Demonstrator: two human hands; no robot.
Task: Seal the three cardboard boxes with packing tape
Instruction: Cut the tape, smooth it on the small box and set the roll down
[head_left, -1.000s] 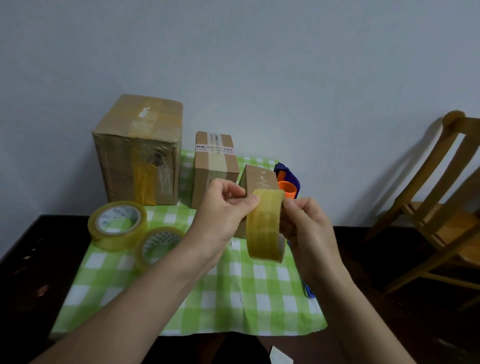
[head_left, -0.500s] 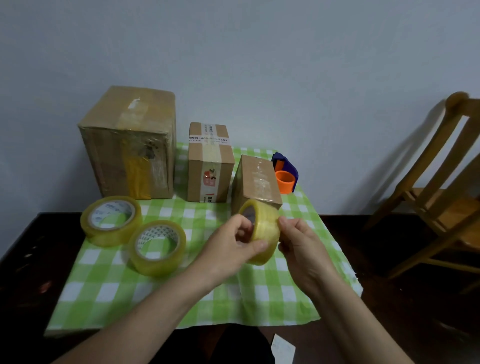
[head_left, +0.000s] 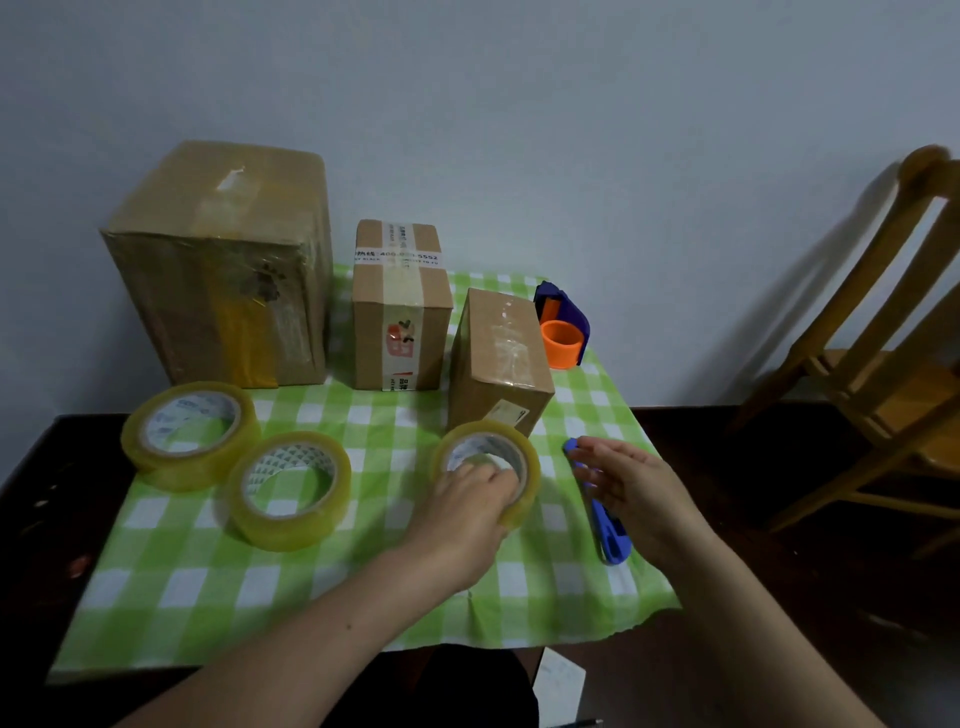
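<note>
A moment ago both hands held the tape roll (head_left: 488, 434) up in the air, on its edge, in front of the boxes. Now it has come down and lies flat on the checked cloth (head_left: 363, 571), just in front of the small box (head_left: 498, 358). The right hand has let it go. I judge that no strip has been pulled yet and that a tool comes first, so new sealing has not started. The left hand (head_left: 467, 504) grips the roll, with fingers curled into the core and the thumb side against the outer wall near the front. The right hand (head_left: 631, 480) is open and holds nothing, with its fingers relaxed and a little spread. It is over the blue cutter (head_left: 610, 535) that lies on the cloth at the right, but I cannot tell whether it touches it. The middle box (head_left: 400, 312) and the large box (head_left: 223, 270) stand behind near the wall, each with old tape on it, and the two other rolls (head_left: 288, 488) lie flat at the left.
</note>
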